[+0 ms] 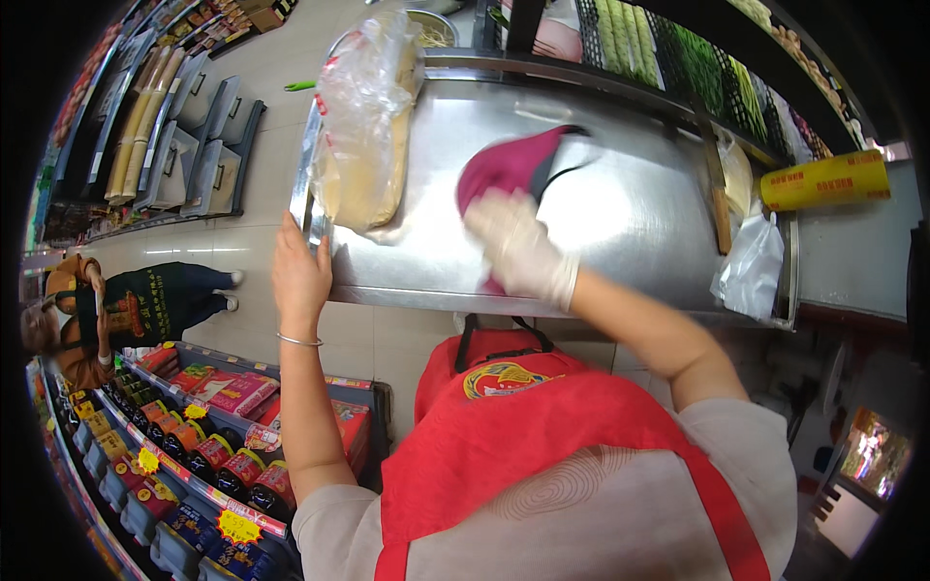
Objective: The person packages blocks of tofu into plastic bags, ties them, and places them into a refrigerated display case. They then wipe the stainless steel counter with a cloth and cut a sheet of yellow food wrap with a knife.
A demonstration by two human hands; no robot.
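Note:
My right hand (516,243), in a pale, thin glove, presses on a magenta cloth item (501,167) with a dark edge and a thin black strap or cord. It lies on a stainless steel table (625,240); hand and item are blurred, so whether the fingers grip it is unclear. My left hand (300,272), bare with a bangle on the wrist, rests on the table's left rim, fingers extended. Just beyond it, a large yellowish block (363,181) lies partly under a clear plastic bag (367,80).
A knife's wooden handle (721,218), a white plastic bag (752,265) and a yellow roll of film (825,180) are at the right. Vegetable racks (676,69) stand beyond the table. A person in a dark apron (138,305) stands left, near shelves of bottles (211,450).

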